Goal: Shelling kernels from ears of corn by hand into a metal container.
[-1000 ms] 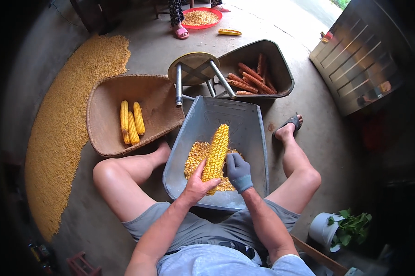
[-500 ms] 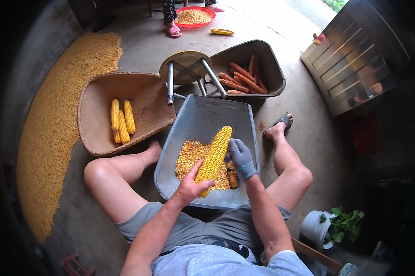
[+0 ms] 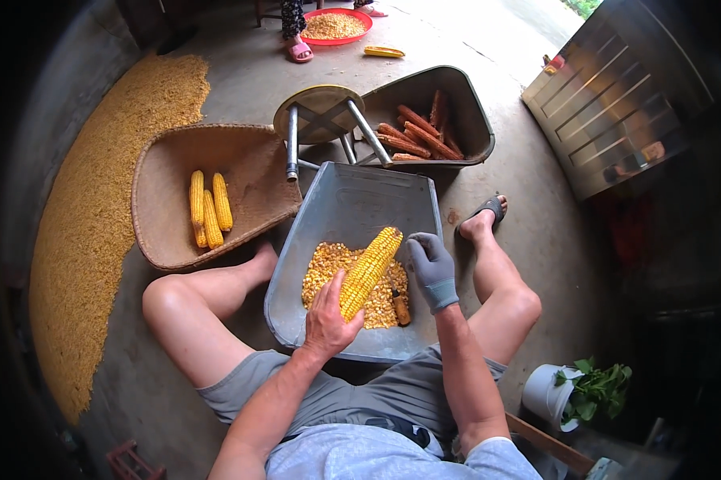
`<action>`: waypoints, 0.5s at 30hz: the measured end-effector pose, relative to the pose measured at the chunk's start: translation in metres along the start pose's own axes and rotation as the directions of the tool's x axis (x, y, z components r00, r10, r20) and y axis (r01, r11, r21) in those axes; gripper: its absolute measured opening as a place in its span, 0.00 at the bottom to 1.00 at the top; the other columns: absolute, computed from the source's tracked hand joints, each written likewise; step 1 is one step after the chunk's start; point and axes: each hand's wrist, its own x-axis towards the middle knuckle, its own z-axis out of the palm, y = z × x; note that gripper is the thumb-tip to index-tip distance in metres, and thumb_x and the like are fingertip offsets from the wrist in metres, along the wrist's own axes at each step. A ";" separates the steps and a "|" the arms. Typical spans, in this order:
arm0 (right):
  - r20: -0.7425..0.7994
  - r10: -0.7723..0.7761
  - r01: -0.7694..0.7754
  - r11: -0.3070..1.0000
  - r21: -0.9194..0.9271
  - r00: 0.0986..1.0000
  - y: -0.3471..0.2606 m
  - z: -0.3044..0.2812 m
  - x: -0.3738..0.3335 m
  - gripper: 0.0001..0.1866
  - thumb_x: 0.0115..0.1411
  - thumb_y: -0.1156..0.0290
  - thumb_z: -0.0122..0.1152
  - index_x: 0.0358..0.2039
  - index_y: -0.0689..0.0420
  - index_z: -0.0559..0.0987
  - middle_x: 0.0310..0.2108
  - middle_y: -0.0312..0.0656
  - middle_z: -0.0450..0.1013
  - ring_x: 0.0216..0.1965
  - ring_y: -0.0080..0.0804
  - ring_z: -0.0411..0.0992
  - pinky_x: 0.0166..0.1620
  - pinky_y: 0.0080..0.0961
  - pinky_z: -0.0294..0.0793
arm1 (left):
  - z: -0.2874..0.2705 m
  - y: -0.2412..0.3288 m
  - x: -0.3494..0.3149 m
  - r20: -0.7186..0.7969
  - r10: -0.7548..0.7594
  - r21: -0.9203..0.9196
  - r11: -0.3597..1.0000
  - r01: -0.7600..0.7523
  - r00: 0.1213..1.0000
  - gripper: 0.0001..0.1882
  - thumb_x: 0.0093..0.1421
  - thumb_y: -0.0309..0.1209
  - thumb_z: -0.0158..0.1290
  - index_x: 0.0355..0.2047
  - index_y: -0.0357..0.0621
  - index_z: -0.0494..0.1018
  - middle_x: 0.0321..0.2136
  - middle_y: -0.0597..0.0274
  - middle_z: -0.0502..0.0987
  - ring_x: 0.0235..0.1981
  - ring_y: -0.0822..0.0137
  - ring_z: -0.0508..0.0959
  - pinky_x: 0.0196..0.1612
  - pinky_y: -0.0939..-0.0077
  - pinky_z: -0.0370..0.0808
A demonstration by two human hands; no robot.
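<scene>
My bare left hand [image 3: 329,320] is wrapped round the lower end of a yellow corn cob [image 3: 371,274], which tilts up to the right over a grey plastic scoop-shaped tub [image 3: 368,192]. Just right of the cob's upper end, apart from it, my right hand [image 3: 431,268] wears a grey glove. Its fingers are curled closed, and whatever may be in them is hidden. Loose corn kernels [image 3: 320,272] cover the tub's bottom beneath the cob. Among them lies a tool with a wooden handle [image 3: 401,309], its other end partly hidden by kernels.
At left, a woven basket [image 3: 156,192] holds 3 corn cobs [image 3: 210,210], beside a kernel heap [image 3: 96,184]. Ahead stand a metal-legged stool [image 3: 320,112] and a dark tub [image 3: 479,120] of stripped cobs [image 3: 424,132]. Further off, a person's foot [image 3: 299,51] is near a red tray [image 3: 366,32].
My gloved right hand has moved right, away from the cob. The cob now tilts further to the right and sits slightly lower, still in my left hand.
</scene>
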 end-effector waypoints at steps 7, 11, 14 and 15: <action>0.124 -0.286 0.312 0.860 -0.403 0.950 -0.008 0.018 -0.005 0.08 0.53 0.71 0.63 0.35 0.55 0.77 0.29 0.44 0.71 0.28 0.40 0.73 0.34 0.30 0.73 | 0.000 -0.002 -0.007 -0.023 0.148 0.174 0.975 -0.142 0.989 0.41 0.46 0.31 0.60 0.59 0.31 0.56 0.49 0.41 0.68 0.48 0.47 0.70 0.53 0.58 0.67; 0.272 -0.310 0.381 0.886 -0.266 0.911 -0.005 0.026 -0.022 0.06 0.54 0.74 0.63 0.31 0.58 0.76 0.28 0.45 0.72 0.29 0.38 0.73 0.33 0.28 0.72 | 0.005 -0.004 -0.007 -0.022 0.142 0.164 0.977 -0.136 0.990 0.41 0.46 0.31 0.60 0.59 0.30 0.56 0.48 0.41 0.68 0.48 0.46 0.70 0.52 0.59 0.67; 0.592 0.025 -0.050 0.998 0.026 0.806 -0.017 0.029 -0.050 0.05 0.57 0.74 0.60 0.32 0.61 0.76 0.25 0.38 0.72 0.25 0.24 0.71 0.31 0.20 0.71 | 0.006 -0.008 -0.005 -0.071 0.102 0.166 0.982 -0.089 0.992 0.41 0.45 0.31 0.59 0.59 0.29 0.55 0.48 0.41 0.68 0.47 0.46 0.70 0.52 0.59 0.68; 0.713 0.089 -0.231 0.967 0.105 0.696 -0.028 0.028 -0.057 0.04 0.59 0.75 0.59 0.32 0.62 0.76 0.24 0.34 0.70 0.25 0.18 0.70 0.30 0.16 0.71 | 0.004 -0.011 -0.004 -0.082 0.090 0.190 0.979 -0.073 0.993 0.42 0.45 0.30 0.59 0.59 0.29 0.55 0.47 0.41 0.69 0.46 0.46 0.70 0.51 0.59 0.68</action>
